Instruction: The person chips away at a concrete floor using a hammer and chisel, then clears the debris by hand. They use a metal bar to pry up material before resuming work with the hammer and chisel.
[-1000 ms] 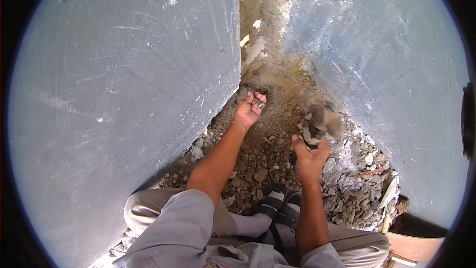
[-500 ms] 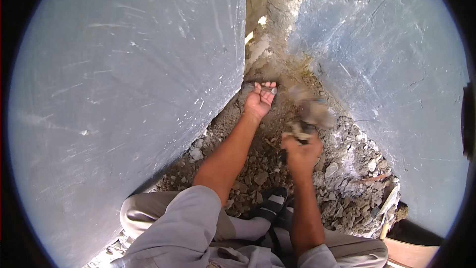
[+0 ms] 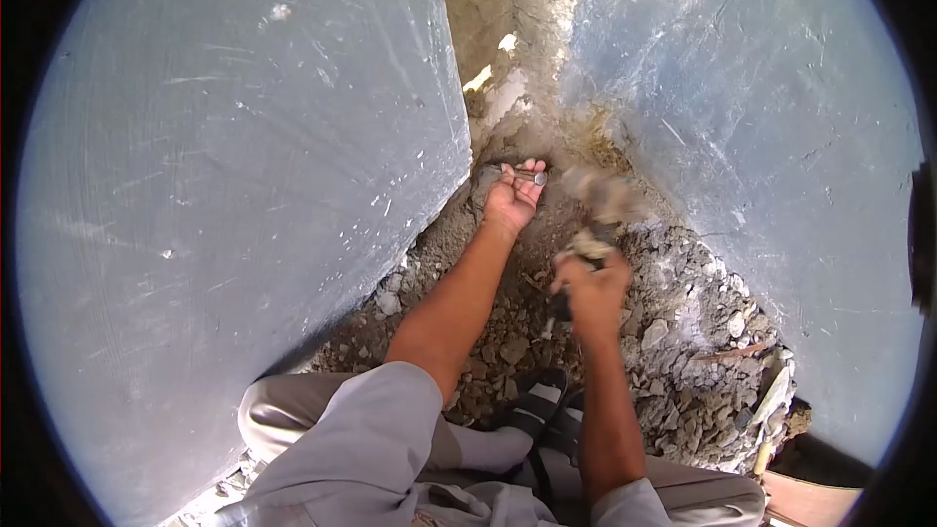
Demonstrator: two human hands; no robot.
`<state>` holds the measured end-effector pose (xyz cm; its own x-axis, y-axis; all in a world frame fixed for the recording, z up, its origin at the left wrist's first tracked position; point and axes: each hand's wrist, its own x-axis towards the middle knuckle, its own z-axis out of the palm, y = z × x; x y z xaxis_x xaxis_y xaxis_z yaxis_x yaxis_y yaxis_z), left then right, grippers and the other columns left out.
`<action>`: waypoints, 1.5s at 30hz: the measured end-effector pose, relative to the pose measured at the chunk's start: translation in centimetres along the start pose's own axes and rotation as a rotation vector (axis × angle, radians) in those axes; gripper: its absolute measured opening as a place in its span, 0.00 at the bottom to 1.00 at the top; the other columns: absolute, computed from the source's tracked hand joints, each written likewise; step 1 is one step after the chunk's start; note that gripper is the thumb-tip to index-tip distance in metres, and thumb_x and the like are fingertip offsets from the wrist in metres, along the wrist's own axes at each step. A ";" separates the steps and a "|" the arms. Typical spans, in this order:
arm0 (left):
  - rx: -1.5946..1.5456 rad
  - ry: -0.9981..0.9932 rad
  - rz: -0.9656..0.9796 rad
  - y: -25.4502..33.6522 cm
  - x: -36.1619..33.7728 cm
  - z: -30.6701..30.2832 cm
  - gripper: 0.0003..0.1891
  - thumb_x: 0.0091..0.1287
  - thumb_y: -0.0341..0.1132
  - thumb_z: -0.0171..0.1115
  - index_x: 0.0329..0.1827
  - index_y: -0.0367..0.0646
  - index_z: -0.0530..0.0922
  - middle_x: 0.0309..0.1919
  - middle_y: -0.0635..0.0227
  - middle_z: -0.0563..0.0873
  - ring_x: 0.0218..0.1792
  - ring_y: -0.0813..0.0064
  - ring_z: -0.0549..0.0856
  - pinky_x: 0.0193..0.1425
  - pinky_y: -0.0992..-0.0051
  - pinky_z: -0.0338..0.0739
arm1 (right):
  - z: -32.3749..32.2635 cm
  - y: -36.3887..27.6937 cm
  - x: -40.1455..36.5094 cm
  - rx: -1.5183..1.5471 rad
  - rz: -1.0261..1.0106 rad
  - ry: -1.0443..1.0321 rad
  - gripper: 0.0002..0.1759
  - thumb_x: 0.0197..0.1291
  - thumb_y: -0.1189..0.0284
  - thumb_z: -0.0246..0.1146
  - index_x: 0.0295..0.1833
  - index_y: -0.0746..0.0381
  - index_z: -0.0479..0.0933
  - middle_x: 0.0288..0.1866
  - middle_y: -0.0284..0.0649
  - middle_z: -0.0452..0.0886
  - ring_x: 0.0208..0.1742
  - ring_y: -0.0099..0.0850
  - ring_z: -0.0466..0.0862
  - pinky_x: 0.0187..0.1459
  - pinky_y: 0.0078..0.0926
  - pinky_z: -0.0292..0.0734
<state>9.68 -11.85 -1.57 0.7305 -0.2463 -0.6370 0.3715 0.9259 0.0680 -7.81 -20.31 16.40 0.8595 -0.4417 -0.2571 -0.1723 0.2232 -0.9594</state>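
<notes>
My left hand is closed around a metal chisel, its round struck end facing right and its other end hidden at the base of the wall. In my right hand is a hammer, gripped by its dark handle. The hammer's head is smeared by motion and stands a little to the right of the chisel, apart from it. Pale wrapping shows on the hammer near my fingers. Between the two grey panels, the dirt-covered wall foot lies just beyond both hands.
A large grey panel rises on the left and another on the right. Broken rubble covers the ground between them. My sandalled foot rests on it. A curved tan pan-like object sits at the lower right.
The hammer head stays blurred and has shifted slightly left and up, closer to the chisel. My left hand keeps its grip in about the same place. The view has turned slightly.
</notes>
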 end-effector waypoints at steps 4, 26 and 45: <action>0.067 -0.006 -0.011 0.3 -0.5 0.0 0.19 0.82 0.45 0.43 0.49 0.37 0.75 0.47 0.56 0.87 0.54 0.50 0.86 0.66 0.51 0.80 | -2.1 -10.2 -0.6 -0.137 -0.597 0.194 0.08 0.62 0.73 0.64 0.37 0.68 0.79 0.30 0.42 0.85 0.26 0.25 0.81 0.31 0.24 0.77; 0.140 -0.039 -0.117 1.7 1.5 -1.6 0.27 0.84 0.48 0.32 0.55 0.33 0.77 0.53 0.54 0.86 0.57 0.51 0.84 0.65 0.51 0.77 | -1.9 5.5 2.2 -0.547 -0.600 0.362 0.02 0.56 0.73 0.66 0.33 0.58 0.81 0.30 0.34 0.82 0.29 0.29 0.83 0.33 0.35 0.80; 0.197 -0.251 -0.163 3.1 -2.5 -2.8 0.20 0.66 0.28 0.51 0.59 0.30 0.76 0.61 0.50 0.83 0.67 0.51 0.78 0.76 0.45 0.65 | 2.6 6.5 2.6 0.699 0.422 0.325 0.07 0.57 0.73 0.65 0.38 0.62 0.75 0.24 0.39 0.78 0.22 0.35 0.81 0.26 0.34 0.80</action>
<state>7.45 -7.53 -1.93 0.7612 -0.4716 -0.4451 0.5803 0.8017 0.1431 -5.47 -17.70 9.78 0.5926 -0.4038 -0.6969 -0.0197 0.8577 -0.5137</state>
